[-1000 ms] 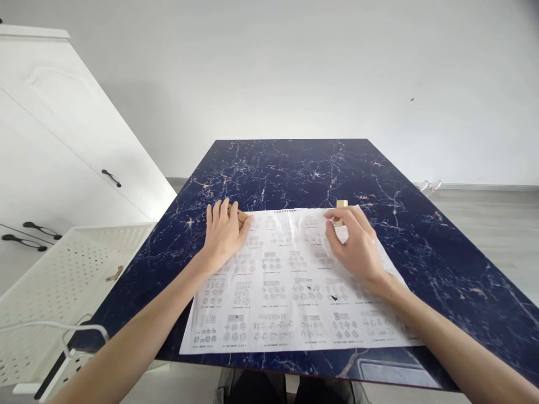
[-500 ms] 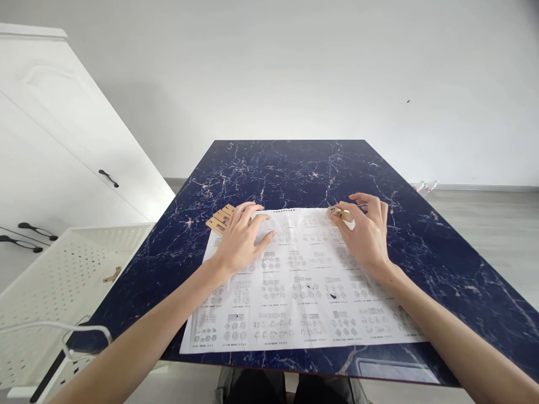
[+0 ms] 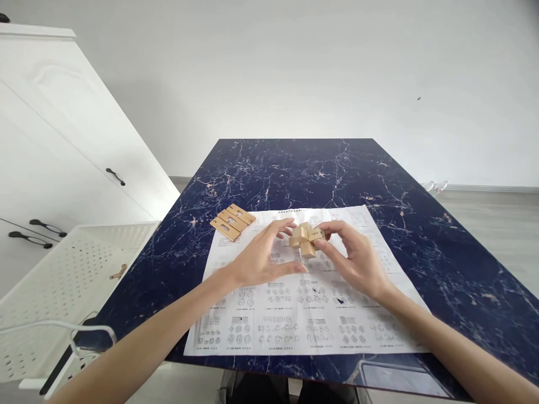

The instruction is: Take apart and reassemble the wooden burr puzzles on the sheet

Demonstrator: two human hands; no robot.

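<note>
A small wooden burr puzzle [image 3: 306, 239] made of crossed blocks, one marked with a dark character, is pinched between the thumb and fingers of my right hand [image 3: 351, 255] above the sheet. My left hand [image 3: 269, 252] is just left of the puzzle, thumb and fingers spread apart with nothing between them. Beneath both hands lies a creased white instruction sheet [image 3: 295, 336] printed with rows of small diagrams. At the sheet's upper left corner rest several flat wooden pieces [image 3: 233, 222] with cut-out slots and numbers, side by side.
The dark blue marbled table [image 3: 286, 168] carries everything. Left of it stands a white perforated basket [image 3: 54, 280] with a small wooden piece [image 3: 118, 272] in it and a white cable [image 3: 54, 324] across it. A white cabinet [image 3: 80, 129] stands behind the basket.
My right hand has brought the puzzle left to the sheet's middle, showing more of it. My left hand has moved right, off the flat wooden pieces, which now show fully.
</note>
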